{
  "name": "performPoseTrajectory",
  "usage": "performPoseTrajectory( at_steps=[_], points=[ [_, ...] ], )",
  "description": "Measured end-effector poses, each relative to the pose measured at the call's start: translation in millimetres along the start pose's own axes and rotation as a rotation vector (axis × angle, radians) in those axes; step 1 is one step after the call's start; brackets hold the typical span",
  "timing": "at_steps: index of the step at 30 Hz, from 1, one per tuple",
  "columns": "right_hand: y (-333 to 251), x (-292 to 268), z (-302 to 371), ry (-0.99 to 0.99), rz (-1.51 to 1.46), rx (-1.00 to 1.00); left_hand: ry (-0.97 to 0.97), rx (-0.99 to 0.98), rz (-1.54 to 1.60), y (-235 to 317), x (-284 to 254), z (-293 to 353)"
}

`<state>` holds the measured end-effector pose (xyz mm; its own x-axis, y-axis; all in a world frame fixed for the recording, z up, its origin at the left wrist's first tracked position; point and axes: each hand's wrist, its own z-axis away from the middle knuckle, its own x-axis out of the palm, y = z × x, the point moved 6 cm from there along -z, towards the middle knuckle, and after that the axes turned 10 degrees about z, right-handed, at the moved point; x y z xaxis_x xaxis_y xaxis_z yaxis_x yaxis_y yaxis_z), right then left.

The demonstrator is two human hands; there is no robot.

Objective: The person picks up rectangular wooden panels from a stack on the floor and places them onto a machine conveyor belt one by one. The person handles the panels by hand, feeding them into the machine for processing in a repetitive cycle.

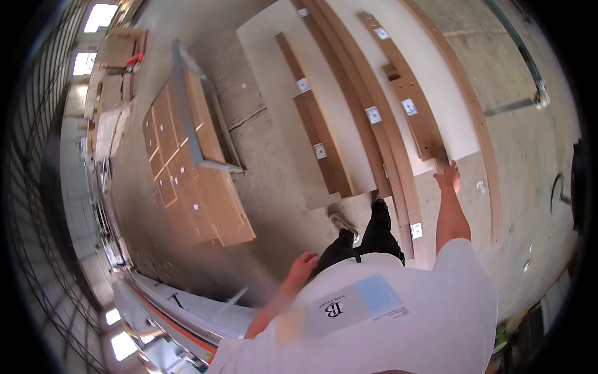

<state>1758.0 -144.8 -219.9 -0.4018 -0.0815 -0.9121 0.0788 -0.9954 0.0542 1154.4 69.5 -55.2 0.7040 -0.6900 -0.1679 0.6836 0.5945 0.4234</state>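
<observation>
Right hand (pixel 447 179) reaches to the near end of the plank (pixel 416 115), thumb and fingers apart around that end; it is touching there, but whether it grips firmly I cannot tell. A dark, blurred patch at that end hides its exact shape. The plank lies just right of the long beam (pixel 374 116), roughly alongside it, over a white panel (pixel 460 121). It bears white labels (pixel 409 106), and a small block (pixel 391 71) sits against its edge on the side toward the beam.

Left hand (pixel 302 265) hangs well left of the beam's near end, beside the dark trousers (pixel 339 252), fingers loosely bent; it is slightly blurred, and I cannot tell whether anything is in it.

Left of the beam lies a second panel (pixel 349 140), also white, with a shorter board (pixel 321 146) and a thin strip (pixel 288 55) on it. Right of the beam, beyond the plank, an outer rail (pixel 489 162) runs along the panel's far side. One shoe (pixel 342 225) stands left of the beam on the grey floor (pixel 274 156). Well left of the beam, flat cartons (pixel 215 196) lie beside a grey frame (pixel 189 124)
</observation>
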Motion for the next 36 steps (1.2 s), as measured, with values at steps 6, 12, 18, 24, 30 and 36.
performPoseTrajectory(
  at_steps=[6, 12, 18, 24, 30, 36],
  points=[
    [-9, -36, 65, 0.331, -0.279, -0.129, 0.051, 0.114, 0.062, -36, -40, 1],
    [-109, -11, 210, 0.105, -0.465, -0.495, 0.073, 0.169, 0.319, -138, -86, -2],
    [-233, 105, 413, -0.666, -0.126, -0.971, 0.440, 0.405, 0.229, -279, -194, -2],
    [-298, 155, 557, -1.083, 0.147, -1.222, 0.536, -0.137, 0.674, -436, -305, 13],
    [-394, 145, 665, -1.074, 0.460, -1.141, 0.623, -0.048, 0.748, -499, -363, 51],
    [-439, 220, 682, -1.084, 0.524, -1.068, 0.592, -0.012, 0.915, -551, -344, 7]
  ],
)
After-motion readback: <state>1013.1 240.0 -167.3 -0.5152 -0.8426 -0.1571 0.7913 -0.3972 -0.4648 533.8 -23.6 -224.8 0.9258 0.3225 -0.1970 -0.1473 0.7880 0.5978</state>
